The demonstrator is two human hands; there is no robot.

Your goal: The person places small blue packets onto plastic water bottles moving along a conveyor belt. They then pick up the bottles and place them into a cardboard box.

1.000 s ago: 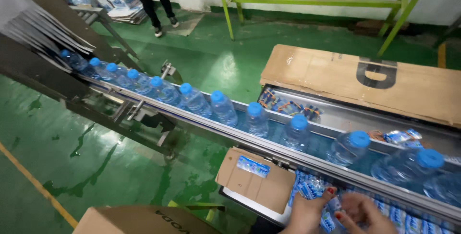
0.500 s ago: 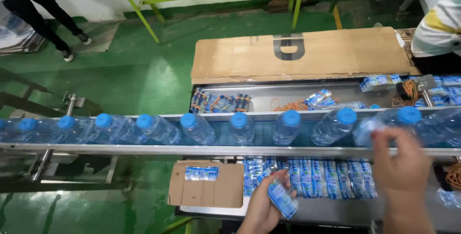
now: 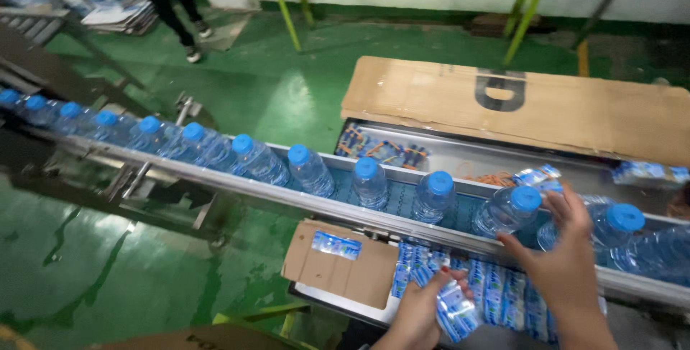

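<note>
Left hand (image 3: 424, 310), near edge of the scene, fingers curled around a small stack of blue-and-white labels (image 3: 454, 312), just above the label tray (image 3: 496, 292). Right hand (image 3: 568, 264) reaches over the conveyor (image 3: 287, 195), fingers loosely spread, touching a clear bottle with a blue cap (image 3: 507, 210); firm grip not discernible. More capped bottles (image 3: 309, 170) run in a line to the far left. A flat cardboard sheet (image 3: 517, 106) lies beyond the belt; a cardboard flap (image 3: 338, 264) sits left of the tray. Green floor (image 3: 273, 91).
</note>
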